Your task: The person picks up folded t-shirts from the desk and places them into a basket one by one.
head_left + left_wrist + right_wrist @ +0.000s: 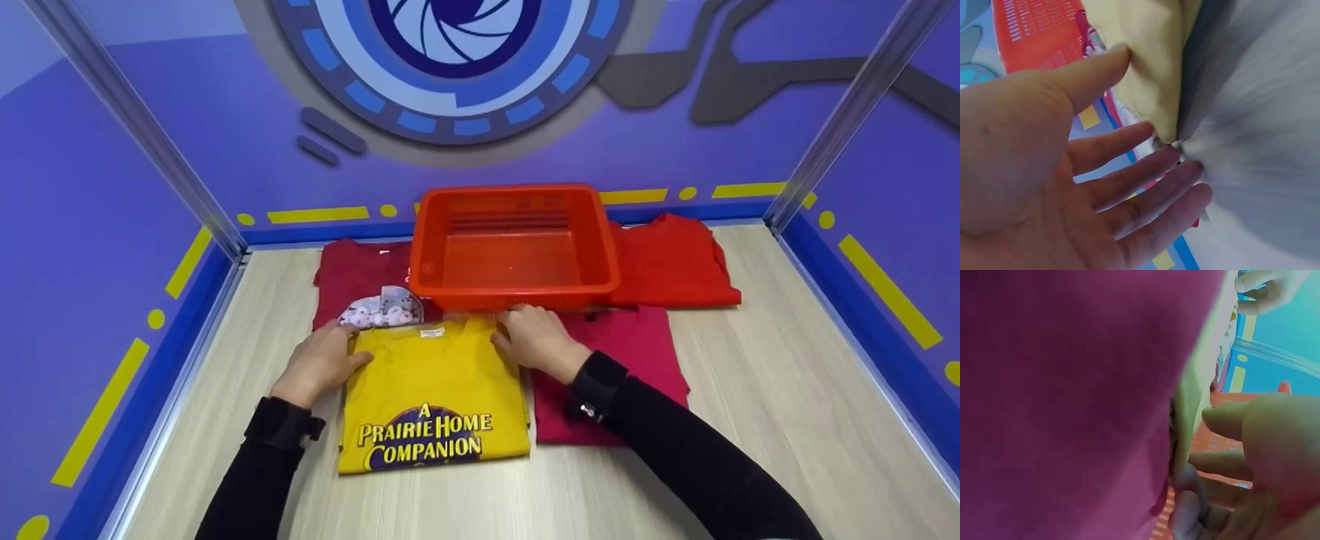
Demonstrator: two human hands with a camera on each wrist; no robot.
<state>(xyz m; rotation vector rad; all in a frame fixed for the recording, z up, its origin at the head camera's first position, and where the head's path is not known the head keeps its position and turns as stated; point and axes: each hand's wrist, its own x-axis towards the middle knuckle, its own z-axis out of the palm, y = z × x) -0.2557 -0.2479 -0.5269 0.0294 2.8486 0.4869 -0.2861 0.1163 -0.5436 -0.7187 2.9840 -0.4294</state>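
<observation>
A folded yellow T-shirt [439, 382] with dark lettering lies flat on the table, its collar toward the basket. My left hand [319, 365] is at its upper left corner. In the left wrist view, the thumb [1112, 62] touches the yellow cloth, and the loosely extended fingers [1157, 197] reach the shirt's edge. At the upper right corner is my right hand [541, 341], over the edge of a folded magenta shirt [611, 375]. The right wrist view has its bent fingers [1188, 506] against the yellow edge and its thumb [1227, 421] beside the cloth.
An orange-red plastic basket [517, 291] stands behind the yellow shirt. A dark red printed shirt [341, 277] lies to its left and a bright red shirt [675, 262] to its right. Blue-purple panels [202, 142] enclose the wooden table [757, 420] at the back and sides.
</observation>
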